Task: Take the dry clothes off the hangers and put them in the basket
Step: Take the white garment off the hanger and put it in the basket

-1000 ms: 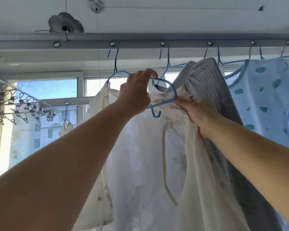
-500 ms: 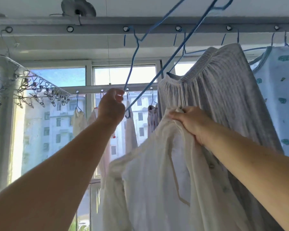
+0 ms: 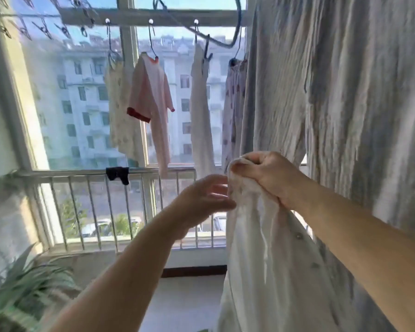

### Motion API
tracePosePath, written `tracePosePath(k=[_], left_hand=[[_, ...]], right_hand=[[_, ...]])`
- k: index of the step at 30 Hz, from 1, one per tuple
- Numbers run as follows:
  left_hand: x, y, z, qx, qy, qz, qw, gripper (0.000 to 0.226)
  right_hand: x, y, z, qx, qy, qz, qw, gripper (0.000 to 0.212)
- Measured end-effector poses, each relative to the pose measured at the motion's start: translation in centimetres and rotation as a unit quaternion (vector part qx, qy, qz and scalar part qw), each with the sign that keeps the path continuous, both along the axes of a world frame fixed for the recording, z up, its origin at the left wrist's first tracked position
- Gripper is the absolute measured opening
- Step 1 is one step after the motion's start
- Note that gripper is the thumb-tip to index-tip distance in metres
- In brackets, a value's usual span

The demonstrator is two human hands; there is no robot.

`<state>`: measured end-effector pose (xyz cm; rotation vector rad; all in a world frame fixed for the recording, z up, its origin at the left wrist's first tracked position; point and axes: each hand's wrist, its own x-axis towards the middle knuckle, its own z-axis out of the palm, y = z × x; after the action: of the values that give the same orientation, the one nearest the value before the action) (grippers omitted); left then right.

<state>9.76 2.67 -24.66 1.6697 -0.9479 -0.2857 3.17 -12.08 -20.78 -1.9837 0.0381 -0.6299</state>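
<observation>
Plant [image 3: 22, 291]: one, green long-leaved, lower left corner, below the window.
Peg rack [image 3: 41, 25]: one, upper left, with many clips; blurred, count not readable.
Railing [image 3: 82, 174]: one metal rail with upright bars across the window; one dark sock [image 3: 118, 174] draped over its top bar.
Hung garments at the window: four, each on its own hanger: a pale patterned top [image 3: 120, 111], a pink T-shirt [image 3: 153, 104] with red sleeve trim, a white garment [image 3: 200, 111], patterned trousers [image 3: 234, 104].
Blue hanger [image 3: 233, 27]: one, bare, top centre, blurred.
Left hand [image 3: 201, 200]: fingers spread and loose, holding nothing, tips just beside the white shirt.
Right hand [image 3: 266, 176]: fist closed round the bunched top of the white shirt [image 3: 261, 271], which hangs down from it, off any hanger.
Grey garment [image 3: 333, 92]: one, crinkled, hanging at right behind the shirt.
Basket: not in view. Writing, labels: none legible.
</observation>
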Motion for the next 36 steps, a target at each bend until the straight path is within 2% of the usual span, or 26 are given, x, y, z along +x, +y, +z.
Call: tracePosePath(k=[7,10,13,15,17,20,22,27,30,33,36], left_hand=[[0.1,-0.9,-10.6,0.139,-0.063,0.082,0.985,0.004],[0.9,-0.5,-14.9,0.205,-0.049,0.106,0.972,0.016],[1.6,0.7,-18.4,0.233,-0.013,0.136,0.963,0.025],[2.0,1.2,-19.8,0.243,-0.001,0.148,0.959,0.027],[2.3,1.6,-20.8,0.24,-0.007,0.155,0.958,0.029],[2.7,2.1,-22.0,0.24,-0.019,0.165,0.956,0.032],[2.7,2.4,-22.4,0.243,-0.031,0.17,0.954,0.029],[3.0,3.1,-22.8,0.25,-0.089,0.167,0.95,0.019],[3.0,3.8,-23.3,0.248,-0.106,0.155,0.95,0.022],[3.5,4.4,-23.5,0.239,-0.119,0.17,0.949,0.022],[4.1,5.0,-23.2,0.227,-0.133,0.173,0.949,0.02]], right_hand=[[-0.4,0.5,-5.8,0.155,0.009,0.042,0.987,0.008],[-0.7,0.2,-7.9,0.198,0.002,0.046,0.979,0.007],[-0.7,-0.4,-11.1,0.198,0.022,0.013,0.98,0.017],[-0.7,-0.8,-13.4,0.187,0.043,-0.014,0.981,0.017],[-1.0,-1.0,-15.5,0.153,0.08,-0.032,0.985,0.003],[-0.7,-0.7,-18.6,0.045,0.217,-0.046,0.974,0.035],[-0.3,0.2,-20.5,-0.006,0.279,-0.051,0.959,0.046],[1.6,3.0,-24.3,-0.119,0.304,-0.05,0.944,0.034],[2.7,4.8,-26.1,-0.189,0.344,-0.038,0.919,0.046],[3.9,6.6,-27.5,-0.209,0.36,-0.032,0.909,0.058],[4.8,8.0,-28.5,-0.221,0.347,-0.032,0.911,0.039]])
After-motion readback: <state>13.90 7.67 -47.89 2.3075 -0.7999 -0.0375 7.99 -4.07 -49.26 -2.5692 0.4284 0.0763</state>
